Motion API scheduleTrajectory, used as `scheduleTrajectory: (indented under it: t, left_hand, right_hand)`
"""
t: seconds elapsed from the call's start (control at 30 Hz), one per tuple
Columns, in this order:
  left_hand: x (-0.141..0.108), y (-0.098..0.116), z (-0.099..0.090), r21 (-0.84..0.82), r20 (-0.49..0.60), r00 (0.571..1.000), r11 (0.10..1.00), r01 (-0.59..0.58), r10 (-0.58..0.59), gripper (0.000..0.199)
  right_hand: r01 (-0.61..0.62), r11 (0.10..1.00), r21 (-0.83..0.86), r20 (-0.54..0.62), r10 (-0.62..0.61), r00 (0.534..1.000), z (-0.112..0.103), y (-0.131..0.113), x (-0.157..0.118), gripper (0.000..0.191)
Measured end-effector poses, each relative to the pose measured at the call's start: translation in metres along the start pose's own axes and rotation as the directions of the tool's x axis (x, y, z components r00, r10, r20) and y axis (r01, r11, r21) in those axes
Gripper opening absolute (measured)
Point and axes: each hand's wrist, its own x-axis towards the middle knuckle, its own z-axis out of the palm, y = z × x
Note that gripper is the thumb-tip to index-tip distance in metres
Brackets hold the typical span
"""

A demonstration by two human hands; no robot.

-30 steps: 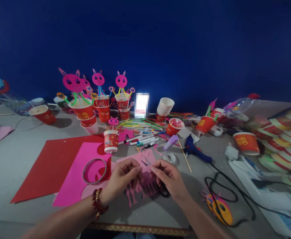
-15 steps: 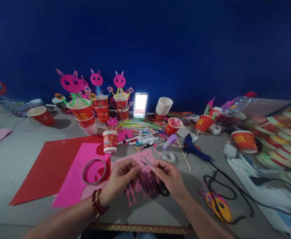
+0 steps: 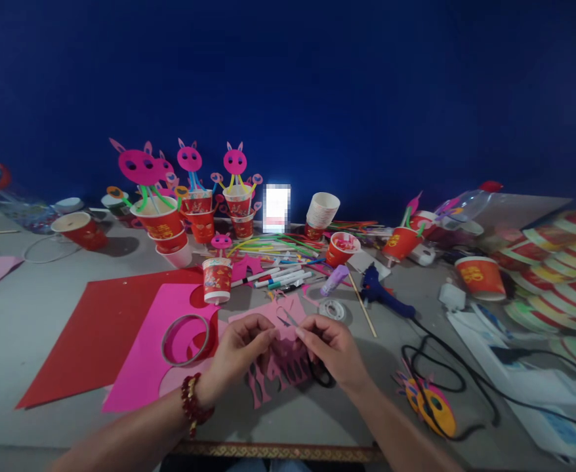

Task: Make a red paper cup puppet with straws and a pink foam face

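My left hand and my right hand face each other over a cut pink foam sheet, thumbs and forefingers pinched. Whatever lies between the fingertips is too small to make out. Scissors lie on the pink sheet just beyond the fingertips, their dark handles partly behind my right hand. A grey tape ring rests on a bright pink sheet to the left of my left hand. Past my right hand lies a roll of clear tape.
Red paper cups with pink figures stand along the back. Markers and coloured sticks lie in the middle. A blue glue gun with a black cable, a wooden stick and yellow-pink cutouts are on the right.
The view has shifted very slightly. Both hands keep nearly the same pinched pose and place.
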Motion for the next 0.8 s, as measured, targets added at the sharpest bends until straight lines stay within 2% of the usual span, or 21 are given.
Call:
scheduleTrajectory:
  t: [0.3,0.5,0.8]
  left_hand:
    - [-0.0002,0.0013,0.0015,0.011,-0.001,1.000,1.000,-0.002,0.002,0.036]
    - [-0.0004,-0.0055,0.0012,-0.007,0.039,0.999,1.000,-0.012,0.012,0.033]
    - [-0.0011,-0.0040,0.0039,-0.026,0.097,0.995,0.999,0.043,-0.040,0.039]
  right_hand:
    - [-0.012,1.000,0.001,0.010,0.012,1.000,0.0023,-0.0030,-0.0008,0.037]
    - [0.071,0.995,-0.064,-0.004,-0.071,0.997,0.0036,-0.0026,-0.0013,0.031]
    - [0.150,0.978,-0.147,0.014,-0.150,0.989,0.0051,-0.0032,-0.0037,0.026]
